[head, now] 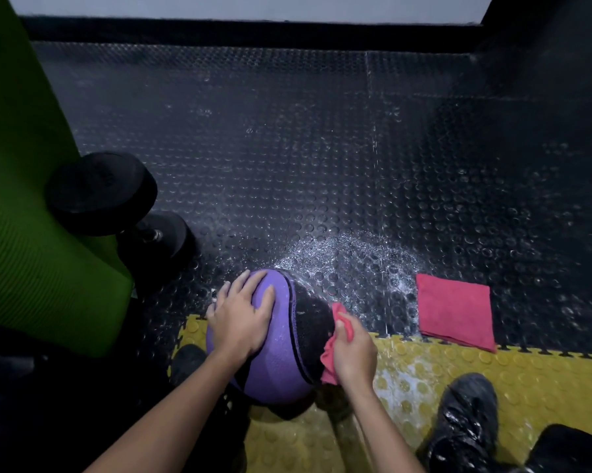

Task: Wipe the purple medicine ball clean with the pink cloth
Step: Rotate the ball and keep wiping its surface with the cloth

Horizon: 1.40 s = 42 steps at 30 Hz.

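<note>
Mid-wipe: left hand point(241, 319) lay flat on ball point(277, 367), fingers apart; right hand point(350, 349) clamped cloth point(328, 360) at 3 o'clock (black panel). Next likely needed ball turned.

Left hand point(241, 319), right hand point(352, 353) bare; forearms point(171, 414) bare to frame edge. Black shoe point(465, 418), upper glossy, crinkled, pale-speckled. Second dark shoe toe point(187, 361). Dark trouser leg point(574, 448) at lower right.
</note>
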Tool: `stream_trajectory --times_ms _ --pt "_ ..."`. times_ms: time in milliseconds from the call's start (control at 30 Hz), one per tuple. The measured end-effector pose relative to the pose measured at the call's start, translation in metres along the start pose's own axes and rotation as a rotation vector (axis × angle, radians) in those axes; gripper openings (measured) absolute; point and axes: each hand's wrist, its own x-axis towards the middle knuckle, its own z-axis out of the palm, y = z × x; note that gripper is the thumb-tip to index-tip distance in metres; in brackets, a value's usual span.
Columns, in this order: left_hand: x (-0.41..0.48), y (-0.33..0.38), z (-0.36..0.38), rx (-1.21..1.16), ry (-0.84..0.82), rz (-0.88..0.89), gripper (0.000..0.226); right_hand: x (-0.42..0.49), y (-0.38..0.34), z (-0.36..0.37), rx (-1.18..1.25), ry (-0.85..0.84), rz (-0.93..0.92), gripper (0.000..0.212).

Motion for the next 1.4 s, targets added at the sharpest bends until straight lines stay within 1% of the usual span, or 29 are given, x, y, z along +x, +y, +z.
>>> stream_trajectory --times_ms 33,67,133,167,200,233,300,367,433,467,500,533,600,633,667,700,733,833,900,967,1033,1100,1167,1233,1300,1333,1400 --pt "0.000 0.000 0.000 0.011 0.000 0.003 0.062 -0.004 -0.008 0.003 -0.034 0.039 -0.069 0.023" --pt "-0.001 0.000 0.001 0.016 0.000 0.000 0.062 -0.010 -0.018 0.006 -0.057 0.072 -0.186 0.023" --pt "-0.002 -0.002 0.002 0.020 0.011 -0.013 0.063 -0.025 -0.037 0.013 -0.111 0.085 -0.479 0.023" --pt "-0.004 -0.004 0.002 0.026 0.019 -0.020 0.063 -0.029 -0.041 0.017 -0.140 0.089 -0.585 0.025" --pt "-0.005 -0.004 0.002 0.027 0.024 -0.025 0.064 -0.030 -0.042 0.019 -0.144 0.105 -0.642 0.029" --pt "-0.007 -0.004 0.002 0.022 0.022 -0.025 0.064 -0.028 -0.040 0.019 -0.129 0.121 -0.644 0.032" --pt "-0.007 -0.003 0.001 0.014 0.009 -0.018 0.064 -0.021 -0.030 0.015 -0.064 0.120 -0.519 0.032" --pt "-0.005 0.000 0.000 0.016 -0.009 -0.007 0.064 -0.009 -0.016 0.006 0.003 0.078 -0.262 0.024" --pt "-0.004 0.003 -0.001 0.023 -0.021 0.009 0.063 -0.002 -0.006 -0.003 0.028 0.018 0.016 0.022" --pt "-0.004 0.005 -0.001 0.035 -0.024 0.020 0.063 -0.002 -0.004 -0.005 0.012 0.004 0.089 0.022" --pt "-0.004 0.006 -0.001 0.049 -0.026 0.031 0.063 -0.006 -0.007 -0.006 -0.006 0.010 0.096 0.022" --pt "-0.004 0.007 0.000 0.060 -0.028 0.038 0.063 -0.010 -0.013 -0.004 -0.021 0.038 0.041 0.022" --pt "-0.004 0.007 0.000 0.066 -0.029 0.034 0.063 -0.021 -0.029 0.003 -0.051 0.084 -0.193 0.023" --pt "-0.005 0.006 0.001 0.067 -0.024 0.029 0.063 -0.027 -0.038 0.006 -0.093 0.077 -0.314 0.023" --pt "-0.006 0.005 0.001 0.074 -0.019 0.023 0.064 -0.028 -0.044 0.008 -0.145 0.064 -0.406 0.023" --pt "-0.009 0.005 0.000 0.087 -0.018 0.021 0.064 -0.024 -0.050 0.008 -0.196 0.050 -0.453 0.023" --pt "-0.011 0.005 0.000 0.099 -0.021 0.026 0.065 -0.016 -0.055 0.006 -0.230 0.019 -0.441 0.022" --pt "-0.015 0.011 0.003 0.116 -0.045 0.051 0.064 0.018 -0.069 -0.001 -0.255 -0.131 -0.201 0.021" --pt "-0.011 0.016 0.004 0.105 -0.056 0.047 0.055 0.027 -0.075 -0.005 -0.245 -0.157 -0.141 0.021" --pt "-0.005 0.020 0.006 0.099 -0.054 0.025 0.046 0.014 -0.071 -0.008 -0.251 -0.114 -0.220 0.022" --pt "-0.001 0.022 0.005 0.098 -0.047 0.018 0.044 -0.013 -0.060 -0.007 -0.261 -0.059 -0.355 0.025" --pt "0.001 0.022 0.004 0.090 -0.049 0.031 0.044 -0.025 -0.054 -0.006 -0.238 -0.002 -0.418 0.026" --pt "-0.002 0.019 0.004 0.094 -0.048 0.053 0.049 -0.016 -0.057 -0.005 -0.243 -0.009 -0.373 0.023" --pt "-0.007 0.020 0.005 0.111 -0.037 0.065 0.059 0.008 -0.065 -0.004 -0.257 -0.086 -0.251 0.022" --pt "-0.014 0.021 0.008 0.140 -0.027 0.088 0.064 0.034 -0.075 -0.006 -0.277 -0.179 -0.125 0.020" --pt "-0.016 0.022 0.010 0.157 -0.023 0.104 0.068 0.042 -0.079 -0.008 -0.291 -0.214 -0.093 0.019" --pt "-0.015 0.023 0.011 0.178 -0.022 0.128 0.077 0.042 -0.083 -0.013 -0.303 -0.236 -0.089 0.020"
